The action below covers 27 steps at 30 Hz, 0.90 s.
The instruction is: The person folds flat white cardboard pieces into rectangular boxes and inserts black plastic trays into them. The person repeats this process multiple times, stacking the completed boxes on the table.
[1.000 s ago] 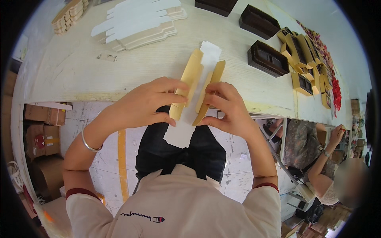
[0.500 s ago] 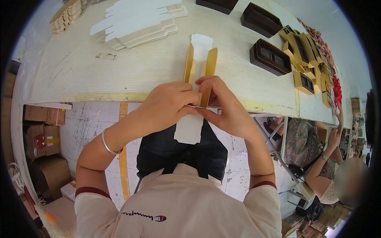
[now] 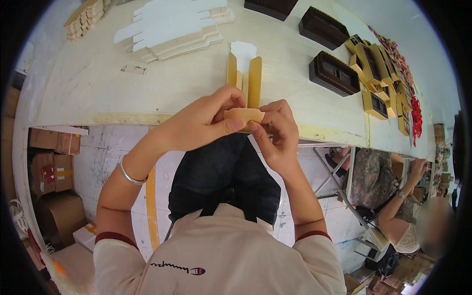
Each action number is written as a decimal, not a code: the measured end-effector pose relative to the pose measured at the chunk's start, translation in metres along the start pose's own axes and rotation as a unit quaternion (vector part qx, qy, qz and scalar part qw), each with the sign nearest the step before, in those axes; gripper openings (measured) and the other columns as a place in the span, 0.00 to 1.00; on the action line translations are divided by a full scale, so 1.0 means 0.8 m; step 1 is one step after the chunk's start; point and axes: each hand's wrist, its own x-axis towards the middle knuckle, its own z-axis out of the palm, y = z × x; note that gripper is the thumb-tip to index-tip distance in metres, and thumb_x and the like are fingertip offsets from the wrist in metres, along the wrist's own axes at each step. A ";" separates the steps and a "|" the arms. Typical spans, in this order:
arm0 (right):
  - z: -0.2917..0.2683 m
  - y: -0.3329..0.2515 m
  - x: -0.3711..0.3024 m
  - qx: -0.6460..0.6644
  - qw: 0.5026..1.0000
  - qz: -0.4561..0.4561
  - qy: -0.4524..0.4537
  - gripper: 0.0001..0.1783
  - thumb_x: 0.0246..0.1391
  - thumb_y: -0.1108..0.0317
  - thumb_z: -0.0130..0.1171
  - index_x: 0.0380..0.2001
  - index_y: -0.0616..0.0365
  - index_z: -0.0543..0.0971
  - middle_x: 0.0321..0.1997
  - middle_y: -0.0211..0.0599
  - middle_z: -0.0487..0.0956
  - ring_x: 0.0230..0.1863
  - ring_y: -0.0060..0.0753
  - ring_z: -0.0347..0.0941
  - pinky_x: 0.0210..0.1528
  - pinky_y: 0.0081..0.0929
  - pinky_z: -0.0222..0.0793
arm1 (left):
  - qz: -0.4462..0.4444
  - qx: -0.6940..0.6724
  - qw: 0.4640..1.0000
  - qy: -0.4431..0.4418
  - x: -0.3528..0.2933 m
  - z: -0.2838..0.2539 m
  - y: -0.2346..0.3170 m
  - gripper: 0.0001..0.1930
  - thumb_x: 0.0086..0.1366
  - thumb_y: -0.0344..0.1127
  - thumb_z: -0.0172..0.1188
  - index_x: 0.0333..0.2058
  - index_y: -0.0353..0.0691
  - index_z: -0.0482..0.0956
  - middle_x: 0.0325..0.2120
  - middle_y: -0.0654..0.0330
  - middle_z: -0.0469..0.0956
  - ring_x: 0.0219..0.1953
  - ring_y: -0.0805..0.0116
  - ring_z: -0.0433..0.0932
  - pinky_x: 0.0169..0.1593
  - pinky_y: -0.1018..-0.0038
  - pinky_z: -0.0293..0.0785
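A partly folded cardboard box (image 3: 254,81), gold outside and white inside, lies at the table's front edge with its long side walls upright. My left hand (image 3: 209,120) grips its near end, thumb on the end flap (image 3: 241,116) that is now folded up. From the other side my right hand (image 3: 279,129) pinches the same flap between thumb and fingers. The far end of the box, with a white flap, lies open. Some of my fingertips are hidden behind the near flap.
A stack of flat white box blanks (image 3: 172,29) lies at the back left. Dark brown plastic trays (image 3: 334,73) stand to the right, beside several gold boxes (image 3: 371,64) and red ribbons (image 3: 417,115). Another person (image 3: 393,226) sits at the far right. Cartons (image 3: 56,142) are under the table.
The near end flap, which hung down over my lap, is now folded up between my hands. My left hand has turned and its thumb presses the flap.
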 end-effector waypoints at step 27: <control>-0.083 0.009 0.074 -0.378 0.893 -0.205 -0.136 0.12 0.41 0.74 0.66 0.33 0.58 0.79 0.30 0.41 0.74 0.31 0.45 0.72 0.35 0.37 0.68 | 0.182 0.348 0.918 -0.050 0.000 -0.047 -0.004 0.13 0.48 0.34 0.68 0.33 0.38 0.82 0.34 0.65 0.78 0.37 0.64 0.76 0.40 0.70 0.72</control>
